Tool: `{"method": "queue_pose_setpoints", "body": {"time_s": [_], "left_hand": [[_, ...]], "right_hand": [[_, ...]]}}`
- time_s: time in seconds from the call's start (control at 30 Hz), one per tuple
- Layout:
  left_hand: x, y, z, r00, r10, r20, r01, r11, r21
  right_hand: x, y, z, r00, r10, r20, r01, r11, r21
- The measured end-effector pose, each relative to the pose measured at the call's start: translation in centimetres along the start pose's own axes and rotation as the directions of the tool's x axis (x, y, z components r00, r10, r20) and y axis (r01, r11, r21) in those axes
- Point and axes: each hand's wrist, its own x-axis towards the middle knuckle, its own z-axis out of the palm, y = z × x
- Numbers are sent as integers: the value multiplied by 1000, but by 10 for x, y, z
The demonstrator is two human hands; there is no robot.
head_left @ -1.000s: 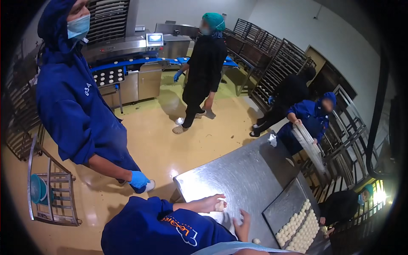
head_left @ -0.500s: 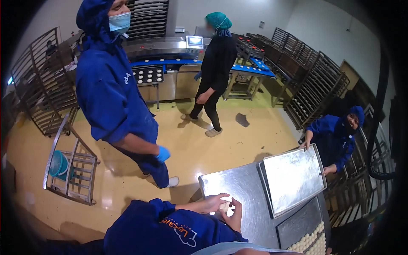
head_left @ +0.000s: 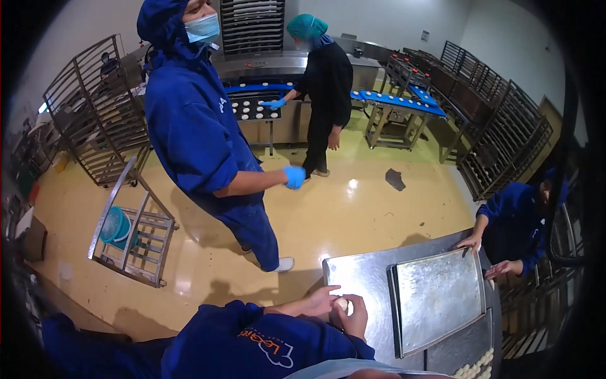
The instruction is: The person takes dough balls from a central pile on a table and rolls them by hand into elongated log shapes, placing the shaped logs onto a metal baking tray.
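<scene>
My left hand (head_left: 319, 302) is cupped beside a pale dough ball (head_left: 342, 305), and my right hand (head_left: 356, 318) has its fingers curled round it, both at the left edge of the steel table (head_left: 353, 271). To their right lies a large empty metal tray (head_left: 437, 295), stacked on another. A co-worker in blue (head_left: 511, 224) at the table's right end has both hands at that tray. Rows of dough balls (head_left: 473, 366) show at the lower right, partly out of view.
A masked co-worker in blue (head_left: 189, 132) stands left of the table. Behind, a co-worker in black (head_left: 331, 82) reaches to a tray of dough pieces (head_left: 249, 110) beside the blue conveyor (head_left: 401, 101). A low trolley with a bucket (head_left: 115, 226) and tall racks (head_left: 79, 101) stand left.
The co-worker in blue at the right has lowered the metal tray onto the table. The co-worker in black has turned and reached toward the conveyor tray. My hands have come together round the dough ball.
</scene>
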Motion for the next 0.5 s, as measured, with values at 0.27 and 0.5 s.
{"method": "queue_pose_setpoints", "body": {"time_s": [0.27,0.5], "left_hand": [[-19,12,-8,985,12,172,-12,1000,-3],[-33,22,8,982,91,164,-103,992,67]], "right_hand": [[19,0,10,990,125,-69,-103,959,263],[27,4,12,996,-12,-84,19,996,84]]}}
